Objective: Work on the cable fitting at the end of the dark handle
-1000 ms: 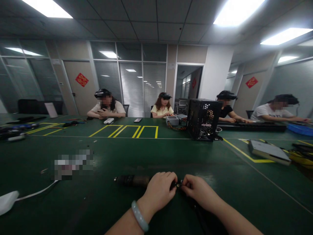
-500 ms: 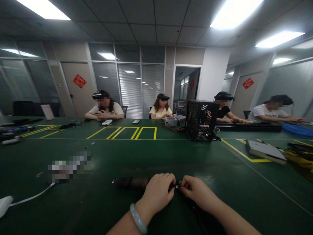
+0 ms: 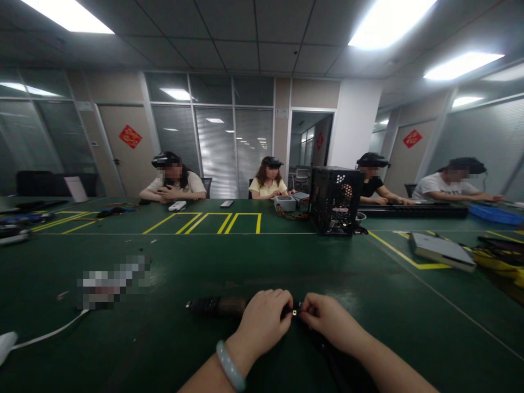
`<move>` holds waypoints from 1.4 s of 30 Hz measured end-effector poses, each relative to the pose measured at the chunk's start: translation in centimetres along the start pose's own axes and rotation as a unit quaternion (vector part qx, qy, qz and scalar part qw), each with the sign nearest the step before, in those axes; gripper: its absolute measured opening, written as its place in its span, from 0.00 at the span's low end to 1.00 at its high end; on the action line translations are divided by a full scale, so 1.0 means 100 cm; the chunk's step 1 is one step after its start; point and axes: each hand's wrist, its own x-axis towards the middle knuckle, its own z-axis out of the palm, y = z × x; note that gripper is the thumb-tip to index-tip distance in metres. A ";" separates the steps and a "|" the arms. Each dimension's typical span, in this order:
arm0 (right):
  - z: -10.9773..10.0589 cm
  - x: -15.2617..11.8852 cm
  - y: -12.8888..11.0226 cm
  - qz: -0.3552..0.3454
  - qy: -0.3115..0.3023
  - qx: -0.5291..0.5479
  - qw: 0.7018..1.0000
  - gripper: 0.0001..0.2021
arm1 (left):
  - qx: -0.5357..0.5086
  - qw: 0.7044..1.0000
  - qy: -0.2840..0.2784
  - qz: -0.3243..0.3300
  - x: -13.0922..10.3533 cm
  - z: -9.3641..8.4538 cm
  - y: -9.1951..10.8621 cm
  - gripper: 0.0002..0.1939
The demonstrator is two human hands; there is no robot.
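Note:
A dark, long cylindrical tool (image 3: 223, 307) with a brownish barrel and a small metal tip lies on the green table, tip to the left. My left hand (image 3: 268, 314), wearing a pale bangle (image 3: 230, 364) at the wrist, is closed over the tool's right end. Close beside it, my right hand (image 3: 323, 314) pinches a small dark piece, whose kind is hidden by the fingers. Between the fingertips of both hands shows a small bright metallic spot (image 3: 294, 313). A dark cable (image 3: 325, 349) runs down beneath my right forearm.
A black computer case (image 3: 333, 202) stands beyond my hands. A grey flat box (image 3: 442, 251) lies to the right, and a white cord (image 3: 53, 339) reaches a blurred object at left. Across the table (image 3: 184, 259) sit several people wearing headsets. A blue tray (image 3: 495, 214) is at far right.
The view has shifted slightly, so the surroundings sit a little further left. Both hands keep nearly the same grip; the bright metallic spot between them shows a bit more clearly.

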 end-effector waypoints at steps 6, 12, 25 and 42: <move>0.000 -0.001 -0.001 0.002 -0.002 -0.006 1.000 0.03 | -0.017 1.000 0.010 0.000 -0.001 -0.001 0.001 0.05; -0.003 -0.001 -0.003 -0.007 0.009 -0.027 1.000 0.03 | -0.016 1.000 0.016 -0.004 -0.001 0.000 0.000 0.05; -0.002 -0.001 -0.005 0.001 0.006 -0.019 1.000 0.03 | -0.014 1.000 0.019 0.020 0.001 0.003 -0.003 0.07; -0.002 -0.001 -0.003 -0.015 0.014 -0.020 1.000 0.03 | -0.006 1.000 0.006 -0.006 -0.001 -0.002 0.002 0.05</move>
